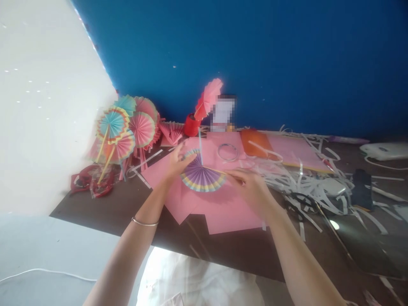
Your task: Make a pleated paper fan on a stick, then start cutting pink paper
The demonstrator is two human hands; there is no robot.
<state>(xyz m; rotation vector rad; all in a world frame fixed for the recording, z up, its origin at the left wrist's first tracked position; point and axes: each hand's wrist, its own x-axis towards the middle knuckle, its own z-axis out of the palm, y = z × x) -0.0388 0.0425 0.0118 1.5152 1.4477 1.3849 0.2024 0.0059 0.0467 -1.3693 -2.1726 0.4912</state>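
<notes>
A pleated paper fan (203, 180), purple with yellow and pale blue bands at its rim, is spread partway round over pink paper sheets (229, 212). Two thin sticks run out from its centre, one pale blue (200, 146) and one yellow (214, 170). My left hand (177, 163) grips the fan's left side, its thumb lying over the pleats. At the right, my right hand (247, 182) has its fingers closed at the outer end of the yellow stick. Those fingertips are partly hidden by the hand itself.
Several finished paper fans (140, 129) stand at the left, near red scissors (81, 180). A red tape roll (192, 125) props up another fan (208, 100) by the blue wall. Behind lies a silver ring (228, 152). White paper strips (306, 182) litter the right side.
</notes>
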